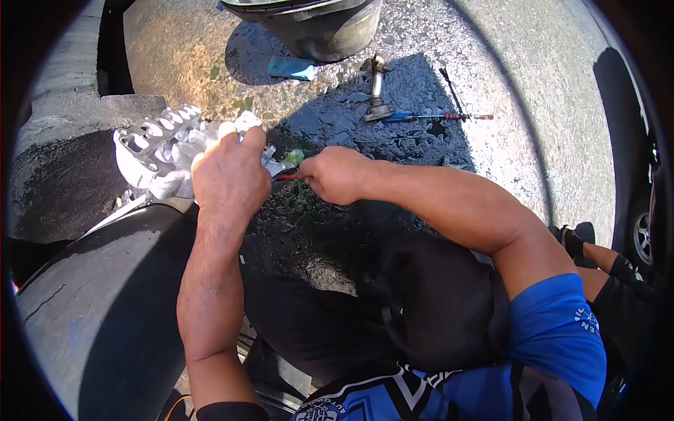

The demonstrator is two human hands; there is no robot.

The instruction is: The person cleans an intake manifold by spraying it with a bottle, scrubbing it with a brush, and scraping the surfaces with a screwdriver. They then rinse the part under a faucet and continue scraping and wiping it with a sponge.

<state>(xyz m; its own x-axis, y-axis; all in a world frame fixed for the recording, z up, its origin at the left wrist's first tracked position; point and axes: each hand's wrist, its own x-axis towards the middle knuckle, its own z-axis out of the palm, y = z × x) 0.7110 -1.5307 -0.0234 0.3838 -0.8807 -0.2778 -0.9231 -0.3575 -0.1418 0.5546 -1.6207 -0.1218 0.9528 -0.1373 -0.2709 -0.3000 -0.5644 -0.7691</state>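
Note:
A silvery cast-metal engine part with several round openings [168, 144] rests at the left, on the edge of a dark curved surface. My left hand [232, 168] is closed over its right side, the fingers hidden behind the knuckles. Just to the right, my right hand [338, 174] is closed on a slim red-handled tool [288, 176] that points toward the metal part. What kind of tool it is cannot be made out, since my fists cover much of it. Beyond my right hand lies a small greenish lump [295, 156].
A large grey tub [330, 35] stands on the wet ground at the top, with a blue sponge [292, 68] beside it. A metal shaft with a flared end [378, 90] and a blue-and-red rod [435, 116] lie nearby. Another person's leg [600, 256] and a car wheel [642, 235] show at right.

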